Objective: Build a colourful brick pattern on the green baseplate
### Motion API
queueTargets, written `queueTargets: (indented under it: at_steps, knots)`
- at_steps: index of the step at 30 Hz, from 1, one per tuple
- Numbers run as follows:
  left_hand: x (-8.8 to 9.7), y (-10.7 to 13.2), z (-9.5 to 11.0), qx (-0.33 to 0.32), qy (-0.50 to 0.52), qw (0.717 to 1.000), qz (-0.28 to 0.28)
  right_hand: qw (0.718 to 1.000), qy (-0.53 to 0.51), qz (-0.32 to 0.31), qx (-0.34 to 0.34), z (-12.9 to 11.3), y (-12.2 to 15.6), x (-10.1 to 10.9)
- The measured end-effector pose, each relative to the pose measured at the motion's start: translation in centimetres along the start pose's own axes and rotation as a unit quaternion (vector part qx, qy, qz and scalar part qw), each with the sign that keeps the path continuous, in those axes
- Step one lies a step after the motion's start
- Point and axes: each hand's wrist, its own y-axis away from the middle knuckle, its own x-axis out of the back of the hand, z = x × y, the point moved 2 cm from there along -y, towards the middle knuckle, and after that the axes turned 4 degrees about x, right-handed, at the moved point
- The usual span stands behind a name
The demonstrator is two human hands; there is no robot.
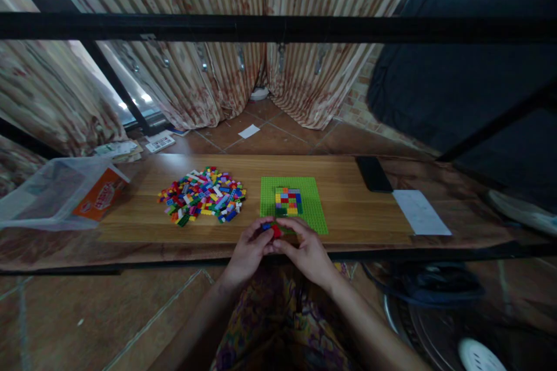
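Both my hands meet at the near edge of a wooden board (357,208). My left hand (249,248) and my right hand (307,246) are closed together on a small cluster of coloured bricks (273,228), red and blue showing between the fingertips. Just beyond them lies a green baseplate (311,200) with a small block of mixed-colour bricks (288,201) built on its middle. A heap of loose coloured bricks (202,194) lies on the board to the left of the baseplate.
A clear plastic bag with an orange label (65,191) lies at the far left. A black phone (373,174) and a white paper sheet (421,213) sit at the right. A black horizontal bar (278,28) crosses above; curtains hang behind.
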Motion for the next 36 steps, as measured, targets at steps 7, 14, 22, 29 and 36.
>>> queueTargets:
  at_steps: [7, 14, 22, 29, 36]
  knots:
    - [0.2, 0.2, -0.9, 0.004, 0.03, 1.0, 0.003, 1.0, 0.027, 0.009, 0.002, -0.2, 0.3, -0.5]
    - [1.2, 0.2, -1.2, 0.051, 0.047, 0.997, 0.027, 0.998, 0.042, 0.031, -0.026, 0.5, 0.7, -0.2]
    - [1.8, -0.6, -1.6, 0.059, 0.03, 0.997, 0.044, 0.996, 0.047, 0.056, -0.054, 1.6, 0.5, 0.5]
    - [2.2, -1.0, -1.7, 0.036, -0.008, 0.997, 0.064, 0.992, 0.079, 0.078, -0.056, 2.7, -0.2, 1.2]
    - [3.6, -2.0, -0.1, -0.025, -0.092, 0.988, 0.12, 0.98, 0.156, 0.122, 0.019, 5.6, -5.3, 4.8]
